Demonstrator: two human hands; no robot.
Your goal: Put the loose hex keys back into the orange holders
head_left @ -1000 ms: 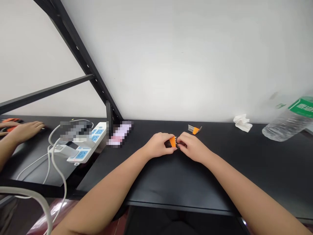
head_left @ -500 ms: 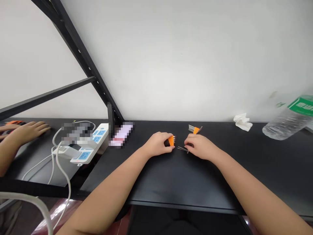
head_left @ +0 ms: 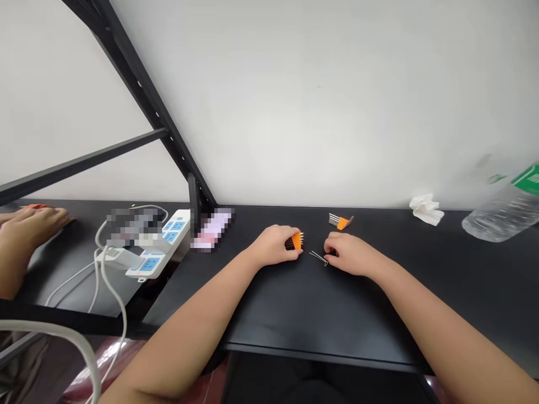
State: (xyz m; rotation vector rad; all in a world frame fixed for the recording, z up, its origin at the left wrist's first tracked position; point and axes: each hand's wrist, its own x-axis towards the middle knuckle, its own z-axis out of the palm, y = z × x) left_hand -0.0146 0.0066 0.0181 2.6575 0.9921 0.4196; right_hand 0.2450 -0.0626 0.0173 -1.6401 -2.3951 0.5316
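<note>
Now my right hand point(head_left: 349, 253) is off orange bundle point(head_left: 297, 241), mid-frame, fingertips narrow by thin pins point(head_left: 317, 256), grip unclear; left hand point(head_left: 273, 246) pinches bundle.

No legible text visible.

Looks like a shared workshop or office bench, hard to tell which. Shows a long, flat black worktop point(head_left: 303, 320) under the fingers point(head_left: 291, 256), a plain white wall point(head_left: 295, 112) beyond them and, to their left, a black perforated metal frame point(head_left: 145, 92), a white power strip with blue sockets point(head_left: 156, 255) and another person's hand point(head_left: 40, 227).
</note>
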